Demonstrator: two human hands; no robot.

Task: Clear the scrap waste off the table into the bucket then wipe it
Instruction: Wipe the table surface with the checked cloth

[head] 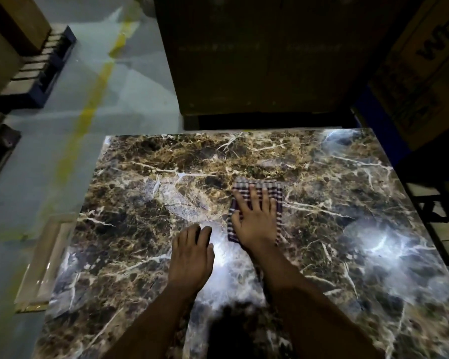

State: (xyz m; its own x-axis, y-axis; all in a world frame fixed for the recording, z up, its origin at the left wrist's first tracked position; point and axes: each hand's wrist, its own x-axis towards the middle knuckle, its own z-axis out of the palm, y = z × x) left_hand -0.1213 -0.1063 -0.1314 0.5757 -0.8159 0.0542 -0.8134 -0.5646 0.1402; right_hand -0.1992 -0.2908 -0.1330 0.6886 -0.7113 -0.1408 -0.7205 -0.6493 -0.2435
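A glossy brown marble-patterned table (145, 193) fills the lower view. A folded checked cloth (257, 186), purple and white, lies flat near its middle. My right hand (254, 218) presses down on the cloth with fingers spread and straight. My left hand (191, 255) rests flat on the bare tabletop just left of the cloth, fingers together. No scrap shows on the table and no bucket is in view.
A large dark box (265, 55) stands right behind the table's far edge. Printed cartons (423, 63) are stacked at the right. A pale tile (44, 260) leans by the table's left side. The grey floor has a yellow line (88, 107) and a dark pallet (36, 71).
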